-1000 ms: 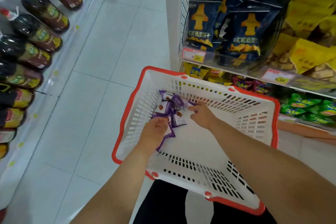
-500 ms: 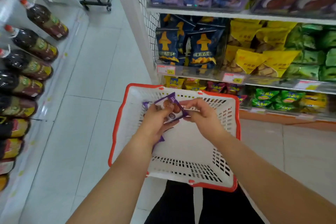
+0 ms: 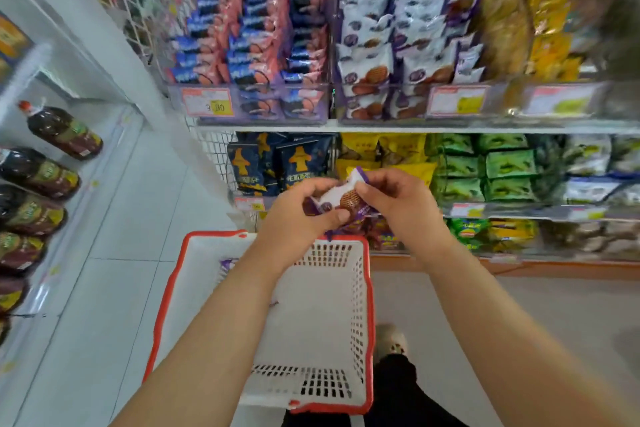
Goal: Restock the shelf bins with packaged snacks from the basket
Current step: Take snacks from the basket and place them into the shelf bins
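1. White plastic basket (image 3: 332, 322) with red rim sits low, nearest the camera; one purple wrapper (image 3: 225, 264) shows at its far left wall.
2. Left hand (image 3: 298, 218) curls round a bunch of purple-and-white snack packets (image 3: 341, 199), held above the basket's far edge.
3. Right hand (image 3: 398, 201) pinches the top packet's right end.
4. Matching packets fill the clear upper shelf bin (image 3: 398, 104); print blurred, probably waffle biscuits.

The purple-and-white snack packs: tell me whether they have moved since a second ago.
Yes. Both hands, left hand and right hand, have lifted the snack packs up out of the basket, towards the shelf.
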`<state>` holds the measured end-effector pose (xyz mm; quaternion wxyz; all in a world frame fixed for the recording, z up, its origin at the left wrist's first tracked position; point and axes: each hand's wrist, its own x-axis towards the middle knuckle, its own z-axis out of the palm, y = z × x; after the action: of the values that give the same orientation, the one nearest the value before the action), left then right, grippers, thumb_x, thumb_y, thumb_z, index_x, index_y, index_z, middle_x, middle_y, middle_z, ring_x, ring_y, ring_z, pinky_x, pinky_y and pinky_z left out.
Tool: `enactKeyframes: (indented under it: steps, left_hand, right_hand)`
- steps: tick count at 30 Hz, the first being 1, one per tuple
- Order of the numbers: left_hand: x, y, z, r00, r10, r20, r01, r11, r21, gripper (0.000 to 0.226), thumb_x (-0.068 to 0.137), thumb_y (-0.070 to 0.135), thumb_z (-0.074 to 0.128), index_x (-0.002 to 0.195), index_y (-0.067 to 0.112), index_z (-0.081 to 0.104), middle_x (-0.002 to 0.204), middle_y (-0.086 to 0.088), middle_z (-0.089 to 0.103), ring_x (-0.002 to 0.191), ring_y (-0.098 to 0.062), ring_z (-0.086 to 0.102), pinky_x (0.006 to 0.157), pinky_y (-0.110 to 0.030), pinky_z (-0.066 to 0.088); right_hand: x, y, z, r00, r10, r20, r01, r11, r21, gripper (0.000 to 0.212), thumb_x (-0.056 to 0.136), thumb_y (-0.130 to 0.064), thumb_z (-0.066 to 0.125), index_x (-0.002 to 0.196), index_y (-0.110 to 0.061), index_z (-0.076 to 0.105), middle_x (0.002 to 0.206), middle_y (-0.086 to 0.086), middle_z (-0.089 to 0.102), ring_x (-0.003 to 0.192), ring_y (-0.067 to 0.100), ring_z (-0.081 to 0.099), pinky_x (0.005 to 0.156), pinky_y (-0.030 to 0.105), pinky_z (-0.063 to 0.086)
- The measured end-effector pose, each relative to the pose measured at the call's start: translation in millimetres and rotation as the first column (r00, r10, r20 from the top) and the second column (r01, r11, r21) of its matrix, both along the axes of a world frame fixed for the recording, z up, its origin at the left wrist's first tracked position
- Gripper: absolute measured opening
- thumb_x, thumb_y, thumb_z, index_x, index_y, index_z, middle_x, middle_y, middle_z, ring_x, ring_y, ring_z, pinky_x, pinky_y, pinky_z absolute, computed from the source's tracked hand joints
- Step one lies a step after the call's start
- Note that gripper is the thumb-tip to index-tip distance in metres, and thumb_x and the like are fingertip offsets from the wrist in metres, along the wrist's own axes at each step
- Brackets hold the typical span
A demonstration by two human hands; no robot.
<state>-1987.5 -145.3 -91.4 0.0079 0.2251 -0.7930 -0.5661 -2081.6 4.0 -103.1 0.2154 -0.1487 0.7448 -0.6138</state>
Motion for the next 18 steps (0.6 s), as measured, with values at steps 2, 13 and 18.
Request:
enactKeyframes:
  steps: [2,13,18]
  left_hand:
    - [-23.7,13.8,14.1,0.998,-0.004,-0.056,0.001,0.999,-0.050,0.042,0.079,0.028,0.080,0.119,0.033,0.066,0.109,0.013,0.069,0.093,-0.004,0.065,0.089,-0.028,0.053]
    - [-140.5,58.6,76.6,0.948,0.068,-0.311,-0.134,0.972,-0.194,0.032,0.084,0.023,0.076,0.096,0.045,0.058,0.108,0.008,0.067,0.103,-0.014,0.064,0.093,-0.041,0.052]
    - [-198.1,66.9,95.4,0.919,0.087,-0.384,-0.167,0.969,-0.181,0.027,0.088,0.012,0.071,0.103,0.032,0.061,0.110,0.002,0.068,0.101,-0.012,0.065,0.090,-0.031,0.054]
  right_hand:
    - [-18.9,13.8,15.8,0.997,-0.051,-0.050,0.051,0.999,-0.010,0.015,0.090,-0.013,0.068,0.082,-0.026,0.067,0.074,-0.010,0.070,0.067,0.003,0.062,0.067,0.022,0.052]
    - [-142.4,89.0,89.0,0.824,-0.259,-0.503,0.275,0.960,-0.044,0.018,0.099,-0.023,0.056,0.116,-0.024,0.061,0.110,-0.015,0.063,0.100,-0.003,0.055,0.085,0.017,0.044]
    - [-198.2,101.3,76.6,0.886,-0.109,-0.450,0.171,0.980,0.099,0.033,0.098,-0.022,0.058,0.130,-0.021,0.056,0.136,-0.010,0.056,0.119,-0.003,0.051,0.095,0.017,0.044]
